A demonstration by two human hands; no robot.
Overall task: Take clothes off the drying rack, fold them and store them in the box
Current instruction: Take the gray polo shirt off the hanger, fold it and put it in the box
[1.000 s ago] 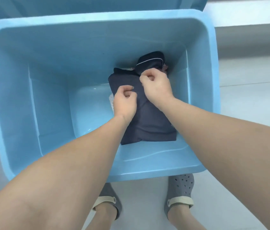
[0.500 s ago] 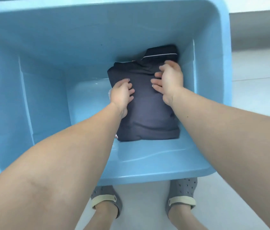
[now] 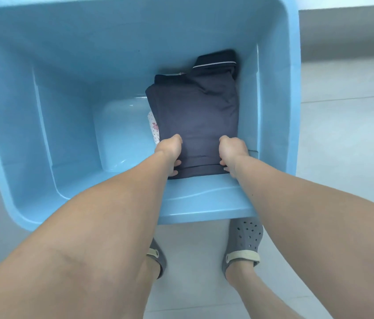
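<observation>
Blue plastic storage box [image 3: 275, 116] holds a folded dark navy garment [image 3: 195, 120] against its right wall — left hand [image 3: 170, 153] and right hand [image 3: 232, 155] each curl their fingers around the garment's near corners, gripping it.

Both bare forearms extend forward and downward, converging slightly toward the hands. Left hand [image 3: 169, 153]: thumb raised on top, fingers [image 3: 175, 168] curled under at the inner side, in a gripping pose. Right hand [image 3: 232, 155]: mirrored pose, thumb up, fingertips [image 3: 225, 165] curled inward. Hands level, apart.
</observation>
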